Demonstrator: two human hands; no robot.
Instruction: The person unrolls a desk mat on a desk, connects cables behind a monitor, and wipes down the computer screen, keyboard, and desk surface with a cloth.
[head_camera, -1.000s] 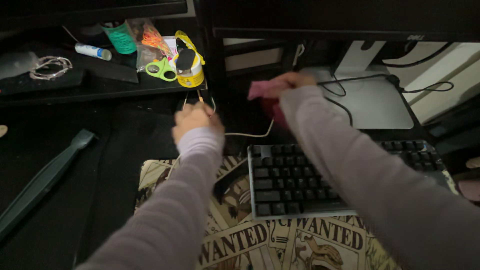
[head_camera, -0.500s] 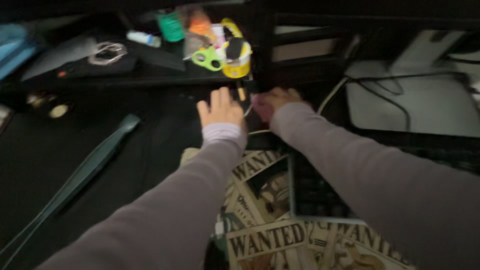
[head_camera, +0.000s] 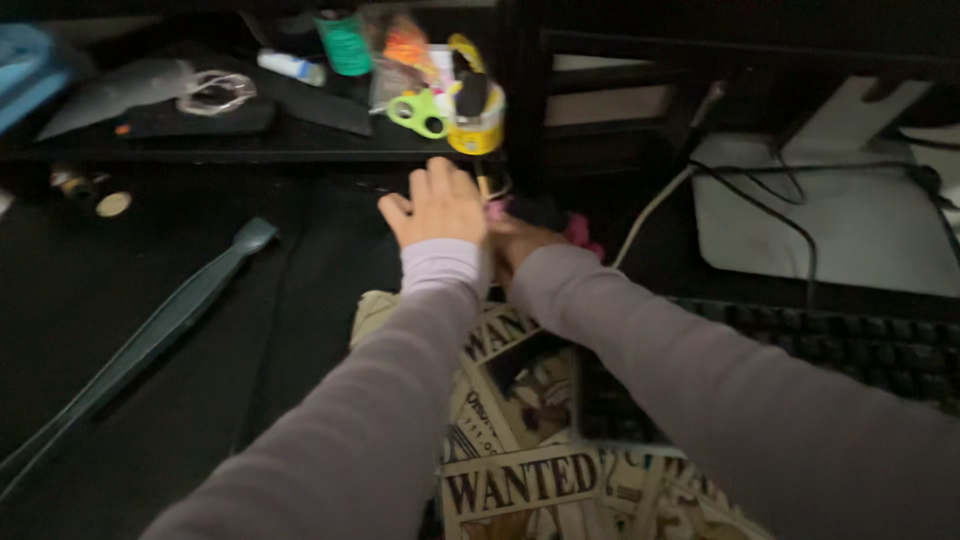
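Observation:
My left hand (head_camera: 435, 205) rests palm down on the dark desk just below the shelf edge, with its fingers curled. What lies under it is hidden. Right beside it, touching it, my right hand (head_camera: 525, 242) grips a pink cloth (head_camera: 578, 232) pressed against the desk. Bits of the cloth show on either side of the hand. Both arms wear pale mauve sleeves. A white cable (head_camera: 650, 210) runs past the right hand toward the back.
A shelf behind holds green scissors (head_camera: 415, 112), a yellow tape roll (head_camera: 475, 130), a green bottle (head_camera: 345, 45) and a white tube (head_camera: 290, 68). A long dark green tool (head_camera: 150, 335) lies left. A black keyboard (head_camera: 800, 340) sits on a poster-print mat (head_camera: 510, 400); a white monitor base (head_camera: 830, 215) stands right.
My right hand has drawn the pink cloth leftward and closer, ending next to my left hand. The view has swung left and the left hand's fingers have curled.

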